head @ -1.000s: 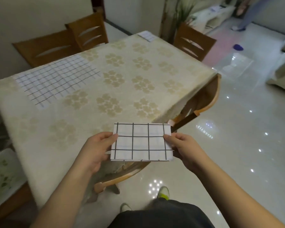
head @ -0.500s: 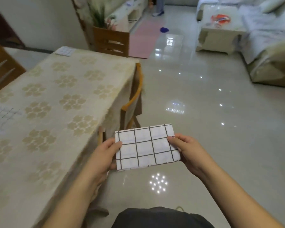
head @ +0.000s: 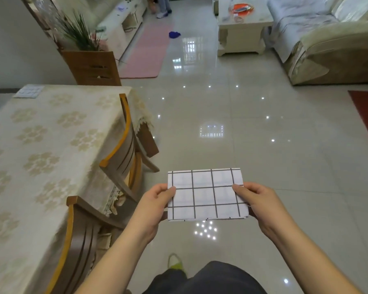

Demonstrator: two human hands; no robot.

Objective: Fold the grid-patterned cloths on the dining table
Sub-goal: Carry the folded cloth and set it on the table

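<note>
Folded cloth [head: 206,195] carried clear of table [head: 51,149], level, long axis left-right

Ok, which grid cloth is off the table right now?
The folded grid cloth, pinched between left hand and right hand above the floor; the other cloth lies on the table's far corner.

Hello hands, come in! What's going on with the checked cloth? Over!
Both hands, left and right, gripping folded cloth over floor. Table off to left. Nothing blocking.
</note>
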